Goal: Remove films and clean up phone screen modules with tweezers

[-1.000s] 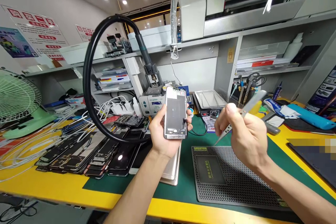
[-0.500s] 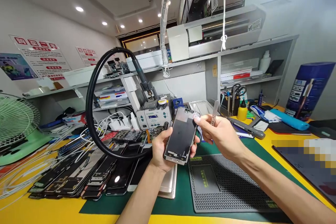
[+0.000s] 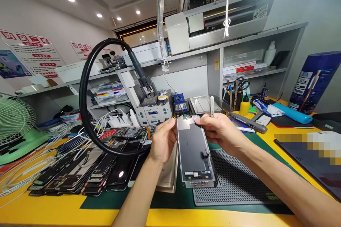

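A phone screen (image 3: pixel 192 149), its dark back facing me, hangs over the grey perforated mat. Pinched at its top left edge is my left hand (image 3: pixel 162 140), thumb on the near face. My right hand (image 3: pixel 221 129) grips the top right corner with thumb and fingers. A slim pale tool (image 3: pixel 212 105) sticks up from between the right fingers; its kind I cannot make out. Small flex parts and connectors show along the screen's lower end. A gold phone back (image 3: pixel 168 179) lies under and left of the screen.
Left of my hands lie rows of phone screens (image 3: pixel 74 173) and white cables. A black hose (image 3: pixel 84 106) loops beside my left arm from the hot-air station (image 3: pixel 153 111). The perforated mat (image 3: pixel 239 181) lies on green matting. A yellow bottle (image 3: pixel 244 105) stands at the right.
The phone screen has swung lower and more upright, with its lower end toward me. My left hand has shifted from its side up to the top left edge.
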Action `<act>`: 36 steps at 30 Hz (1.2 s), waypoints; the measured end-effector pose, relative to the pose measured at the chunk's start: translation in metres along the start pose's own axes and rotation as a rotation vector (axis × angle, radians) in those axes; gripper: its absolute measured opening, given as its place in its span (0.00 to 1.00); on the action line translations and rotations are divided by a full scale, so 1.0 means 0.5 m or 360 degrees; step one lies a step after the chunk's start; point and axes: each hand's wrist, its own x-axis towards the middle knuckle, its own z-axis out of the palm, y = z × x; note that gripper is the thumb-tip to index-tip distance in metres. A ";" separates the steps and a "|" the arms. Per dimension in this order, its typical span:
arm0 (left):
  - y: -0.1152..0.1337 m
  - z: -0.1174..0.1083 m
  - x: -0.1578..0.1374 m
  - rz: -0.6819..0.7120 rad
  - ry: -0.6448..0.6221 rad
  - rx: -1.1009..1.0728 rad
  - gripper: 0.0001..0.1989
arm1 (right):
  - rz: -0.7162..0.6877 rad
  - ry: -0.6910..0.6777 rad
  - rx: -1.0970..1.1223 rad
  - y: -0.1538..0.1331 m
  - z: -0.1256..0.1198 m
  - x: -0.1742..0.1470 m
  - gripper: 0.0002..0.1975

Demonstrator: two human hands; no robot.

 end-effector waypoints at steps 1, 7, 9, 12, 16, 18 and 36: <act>-0.001 0.000 0.003 0.0028 0.0039 0.0023 0.13 | 0.0036 -0.0015 -0.0003 0.001 0.001 0.000 0.25; -0.008 -0.008 0.012 0.0119 0.0157 0.0170 0.14 | 0.0079 -0.0033 -0.0043 0.007 0.006 0.000 0.24; -0.008 -0.009 0.011 0.0147 0.0168 0.0232 0.14 | 0.0069 -0.0029 -0.0056 0.007 0.007 0.001 0.24; -0.004 -0.008 0.008 0.0197 0.0174 0.0343 0.15 | 0.0040 -0.0024 -0.0081 0.007 0.008 0.001 0.24; -0.001 -0.008 0.004 0.0303 0.0187 0.0489 0.16 | -0.0035 -0.0001 -0.0135 0.008 0.007 0.001 0.24; 0.000 -0.009 0.003 0.0388 0.0202 0.0569 0.16 | -0.0102 0.0041 -0.0181 0.011 0.007 0.000 0.22; -0.001 0.016 -0.044 0.1079 0.0192 0.1233 0.10 | -0.0506 0.0135 -0.0129 0.008 0.013 -0.011 0.14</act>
